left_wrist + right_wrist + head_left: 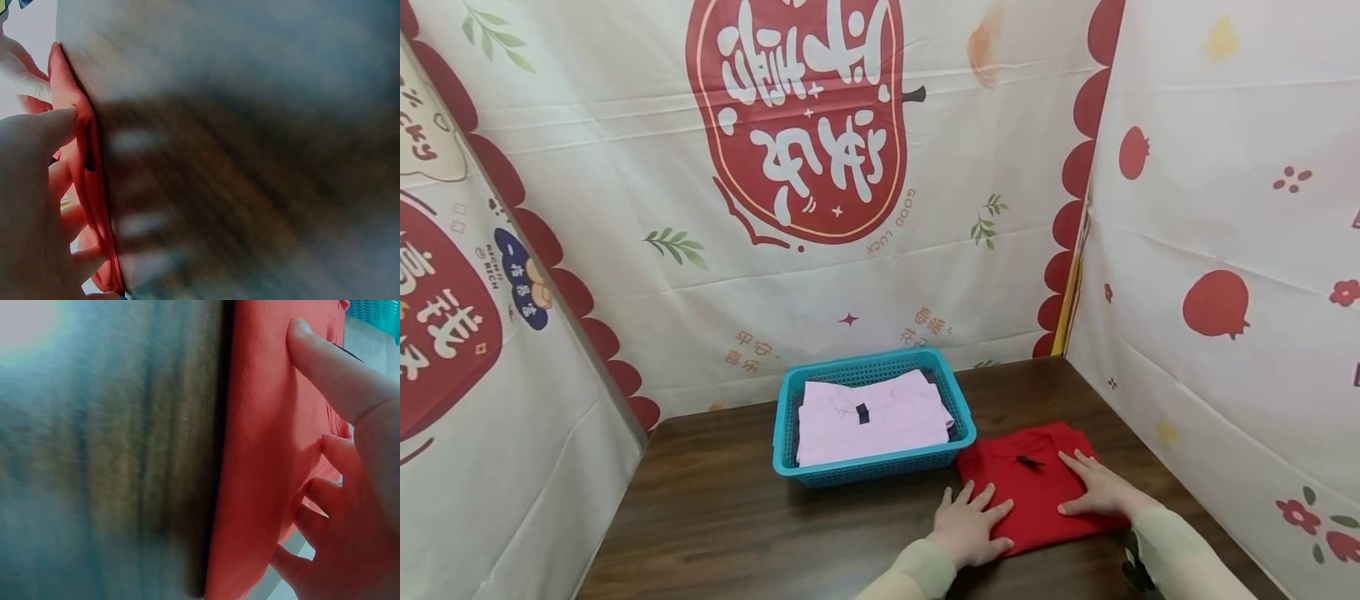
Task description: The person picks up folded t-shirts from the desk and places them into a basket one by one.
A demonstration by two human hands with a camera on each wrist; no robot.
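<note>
A folded red shirt (1037, 492) lies flat on the brown table, with a small black tag near its collar. My left hand (967, 527) rests on its left edge with the fingers spread. On the right part of the shirt lies my right hand (1097, 485), its fingers spread too. In the left wrist view the left fingers touch the edge of the red cloth (94, 181). From the right wrist, the thumb and fingertips press on the top of the red cloth (262, 437).
A teal plastic basket (872, 467) stands just left of the shirt, its corner close to the cloth. Inside it a folded pale pink shirt (872, 425) lies over darker cloth. Printed fabric walls (865, 275) enclose the wooden table (722, 517) at the back and sides.
</note>
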